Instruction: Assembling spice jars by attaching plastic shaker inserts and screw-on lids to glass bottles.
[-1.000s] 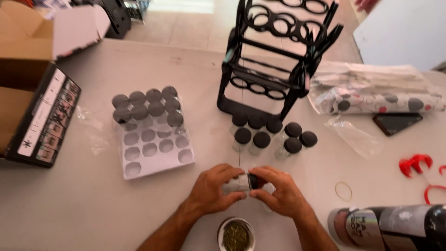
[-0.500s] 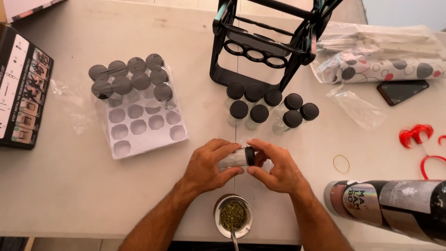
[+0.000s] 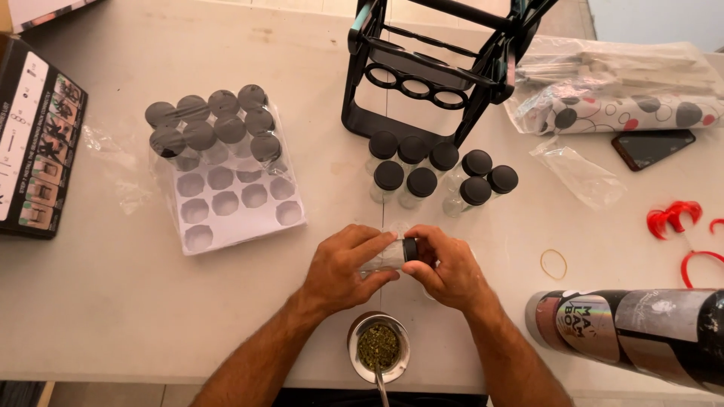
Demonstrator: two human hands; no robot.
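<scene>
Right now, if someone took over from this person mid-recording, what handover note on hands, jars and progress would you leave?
Left hand: grips the body of a small clear glass jar, held sideways above the white table.
Right hand: fingers closed on the jar's black screw cap.
Nearby: small metal cup of green dried herb, a spoon in it, just below the hands.
Done, by the look of it: seven capped jars stand loose before the black wire rack.
Left: eight capped jars sit in the white moulded tray; the rack's visible rings hold none.
</scene>
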